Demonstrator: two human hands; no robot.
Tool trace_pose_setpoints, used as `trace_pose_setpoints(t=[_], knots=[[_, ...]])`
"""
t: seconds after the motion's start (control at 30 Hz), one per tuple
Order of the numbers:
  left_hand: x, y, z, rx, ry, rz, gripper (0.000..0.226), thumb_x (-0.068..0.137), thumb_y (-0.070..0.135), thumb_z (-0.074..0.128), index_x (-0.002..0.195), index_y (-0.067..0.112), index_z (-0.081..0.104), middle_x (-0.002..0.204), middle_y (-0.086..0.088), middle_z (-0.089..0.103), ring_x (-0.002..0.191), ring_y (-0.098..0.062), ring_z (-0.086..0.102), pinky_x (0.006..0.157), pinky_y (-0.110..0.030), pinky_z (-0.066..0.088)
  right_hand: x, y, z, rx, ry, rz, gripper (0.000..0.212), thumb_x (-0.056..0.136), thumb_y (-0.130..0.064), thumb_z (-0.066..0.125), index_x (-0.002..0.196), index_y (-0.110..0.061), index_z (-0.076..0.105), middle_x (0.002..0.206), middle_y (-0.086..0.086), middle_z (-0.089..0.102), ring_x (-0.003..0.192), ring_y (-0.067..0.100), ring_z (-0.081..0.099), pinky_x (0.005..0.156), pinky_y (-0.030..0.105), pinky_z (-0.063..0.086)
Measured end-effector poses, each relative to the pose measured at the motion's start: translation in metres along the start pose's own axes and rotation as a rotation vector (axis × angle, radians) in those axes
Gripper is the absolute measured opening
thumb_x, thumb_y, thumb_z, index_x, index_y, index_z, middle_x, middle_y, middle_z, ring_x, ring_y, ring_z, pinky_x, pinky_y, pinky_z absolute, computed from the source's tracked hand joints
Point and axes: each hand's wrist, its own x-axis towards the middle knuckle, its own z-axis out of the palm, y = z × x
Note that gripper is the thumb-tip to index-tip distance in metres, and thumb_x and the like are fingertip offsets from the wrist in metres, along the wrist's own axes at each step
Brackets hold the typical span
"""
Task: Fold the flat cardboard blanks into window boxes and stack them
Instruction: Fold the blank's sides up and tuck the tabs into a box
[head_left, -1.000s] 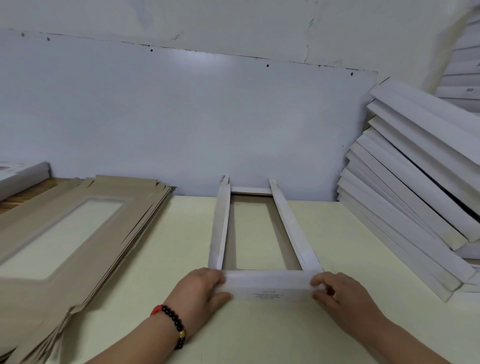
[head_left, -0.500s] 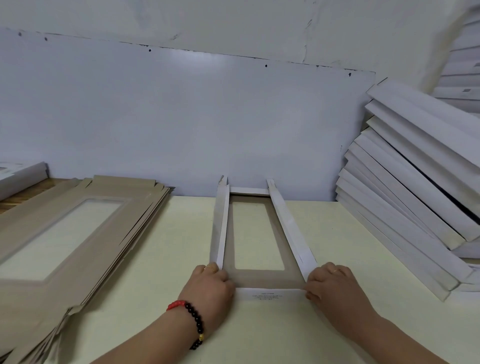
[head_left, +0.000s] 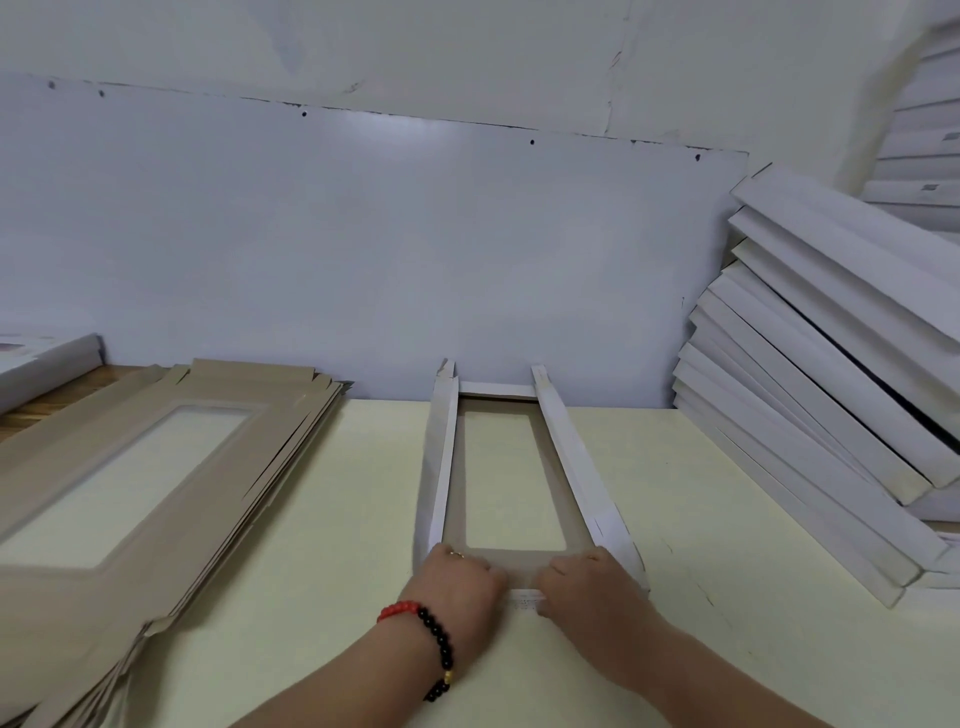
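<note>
Both hands, left hand (head_left: 460, 577) and right hand (head_left: 584, 579), curled, pressing window box (head_left: 511, 478) near end flap; long axis straight ahead, equidistant.

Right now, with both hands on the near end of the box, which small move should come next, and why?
Probably press the near end flap fully down inside. The left hand and right hand hold it folded over, both long side walls already stand, and the far end looks closed.
</note>
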Motion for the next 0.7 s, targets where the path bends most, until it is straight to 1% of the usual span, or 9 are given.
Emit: trace_pose_setpoints(t=[0.07,0.17,0.27,0.33,0.4,0.47,0.57,0.63,0.7], knots=[[-0.001,-0.009,-0.001,0.011,-0.006,-0.039,0.031,0.088,0.004,0.037,0.108,0.014,0.059,0.097,-0.005,0.062,0.091,-0.028,0.057,0.093,-0.033,0.029,-0.008,0.013,-0.003,-0.025,-0.008,0.002,0.039,0.041,-0.047,0.091,0.049,-0.029,0.057,0.051,-0.015,0.05,0.043,0.004,0.049,0.051,0.015,0.045],[-0.005,-0.021,0.003,-0.079,0.001,-0.102,0.03,0.091,0.009,0.037,0.103,0.014,0.064,0.078,-0.001,0.052,0.085,-0.021,0.041,0.097,-0.028,0.029,-0.02,0.029,-0.01,-0.024,-0.004,0.053,0.037,0.043,-0.052,0.088,0.049,-0.032,0.058,0.047,-0.017,0.049,0.046,0.001,0.049,0.06,0.014,0.048],[-0.008,-0.027,0.004,-0.121,-0.009,-0.129,0.028,0.092,0.017,0.038,0.097,0.011,0.065,0.079,-0.001,0.052,0.085,-0.024,0.034,0.106,-0.03,0.028,-0.023,0.034,-0.02,-0.012,-0.05,0.037,0.032,0.045,-0.055,0.082,0.047,-0.034,0.058,0.045,-0.018,0.048,0.053,0.0,0.052,0.065,0.014,0.049],[-0.009,-0.03,0.001,-0.106,-0.018,-0.132,0.029,0.093,0.02,0.038,0.097,0.011,0.066,0.08,-0.003,0.055,0.083,-0.026,0.04,0.111,-0.028,0.018,-0.025,0.037,-0.023,0.007,-0.087,0.025,0.029,0.053,-0.055,0.076,0.049,-0.032,0.059,0.047,-0.018,0.05,0.061,0.0,0.056,0.074,0.016,0.044],[-0.011,-0.033,-0.002,-0.101,-0.026,-0.126,0.031,0.093,0.021,0.038,0.1,0.013,0.066,0.087,-0.005,0.063,0.091,-0.027,0.051,0.113,-0.028,0.01,-0.027,0.042,-0.026,0.039,-0.131,0.039,0.028,0.061,-0.052,0.076,0.054,-0.029,0.062,0.053,-0.017,0.055,0.071,0.002,0.06,0.084,0.016,0.036],[-0.013,-0.037,-0.003,-0.103,-0.023,-0.115,0.031,0.093,0.021,0.038,0.102,0.014,0.067,0.096,-0.004,0.067,0.1,-0.024,0.055,0.115,-0.028,0.006,-0.03,0.043,-0.03,0.005,-0.128,0.052,0.036,0.05,-0.053,0.085,0.048,-0.029,0.059,0.048,-0.018,0.05,0.065,0.001,0.059,0.082,0.018,0.035],[-0.017,-0.045,-0.006,-0.133,-0.021,-0.094,0.028,0.091,0.02,0.04,0.102,0.014,0.065,0.093,0.0,0.065,0.095,-0.021,0.055,0.116,-0.027,0.002,-0.032,0.047,-0.033,-0.038,-0.096,0.054,0.04,0.04,-0.051,0.091,0.045,-0.03,0.057,0.046,-0.019,0.047,0.06,0.001,0.058,0.08,0.023,0.032],[-0.02,-0.048,-0.007,-0.175,-0.003,-0.074,0.024,0.091,0.018,0.04,0.102,0.017,0.062,0.086,0.003,0.057,0.085,-0.018,0.047,0.114,-0.025,-0.001,-0.032,0.049,-0.034,-0.021,-0.113,0.055,0.038,0.038,-0.052,0.091,0.045,-0.032,0.058,0.046,-0.019,0.048,0.059,0.001,0.058,0.082,0.023,0.037],[-0.022,-0.048,-0.007,-0.204,0.019,-0.074,0.026,0.09,0.015,0.039,0.106,0.021,0.059,0.087,0.005,0.056,0.083,-0.017,0.044,0.114,-0.023,-0.002,-0.03,0.048,-0.035,-0.035,-0.159,0.075,0.036,0.039,-0.053,0.089,0.047,-0.033,0.061,0.047,-0.018,0.05,0.06,0.0,0.059,0.081,0.022,0.05]])
